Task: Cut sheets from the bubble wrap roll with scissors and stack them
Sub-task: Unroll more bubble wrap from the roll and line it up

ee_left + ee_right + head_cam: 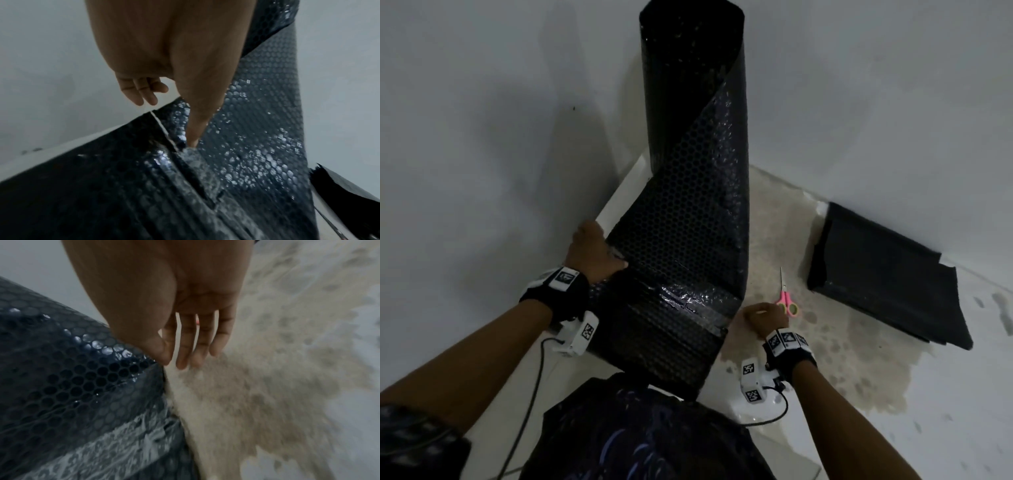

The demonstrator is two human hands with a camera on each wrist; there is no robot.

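The black bubble wrap roll (693,102) stands upright in the corner of the walls. Its loose sheet (674,240) runs down across the floor toward me, with a shiny crease (695,301) crossing it. My left hand (602,251) is at the sheet's left edge; its thumb (193,139) presses into the wrap (257,146) by the crease, and its fingers (141,94) hang loosely bent off the edge. My right hand (760,315) is at the sheet's right edge (156,369), fingers (183,353) straight and pointing down at the floor, thumb touching the wrap. Pink scissors (786,298) lie on the floor just beyond it.
A stack of cut black sheets (887,274) lies on the floor against the right wall. A beige stain (825,342) spreads over the pale floor between the sheet and the stack. Black cables (530,394) trail from the wrist cameras. My patterned clothing (637,435) fills the bottom.
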